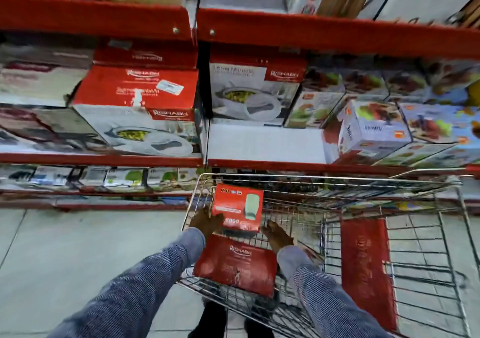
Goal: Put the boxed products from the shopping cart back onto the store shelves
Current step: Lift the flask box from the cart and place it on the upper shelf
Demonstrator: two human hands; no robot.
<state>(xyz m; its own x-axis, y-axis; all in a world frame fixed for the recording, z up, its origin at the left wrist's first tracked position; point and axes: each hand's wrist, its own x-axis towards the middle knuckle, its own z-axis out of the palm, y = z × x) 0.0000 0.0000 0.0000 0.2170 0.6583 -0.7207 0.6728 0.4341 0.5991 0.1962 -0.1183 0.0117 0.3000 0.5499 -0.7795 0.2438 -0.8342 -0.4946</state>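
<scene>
A wire shopping cart (389, 181) stands in front of red store shelves. Inside it, a red box (237, 207) with a pale green item pictured stands upright. My left hand (206, 222) presses against its left side and my right hand (276, 236) touches its lower right corner, so both hands hold it. A flat red Rishabh box (235, 266) lies in the cart just below, between my blue sleeves. A bare white patch of shelf (262, 142) shows right above the cart.
Red and white Rishabh boxes (137, 109) sit on the middle shelf left of the white upright; another (254, 90) stands behind the bare patch. Colourful boxes (376, 127) crowd the right. A red cart seat flap (366, 267) hangs at right. Grey tiled floor (65, 246) lies to the left.
</scene>
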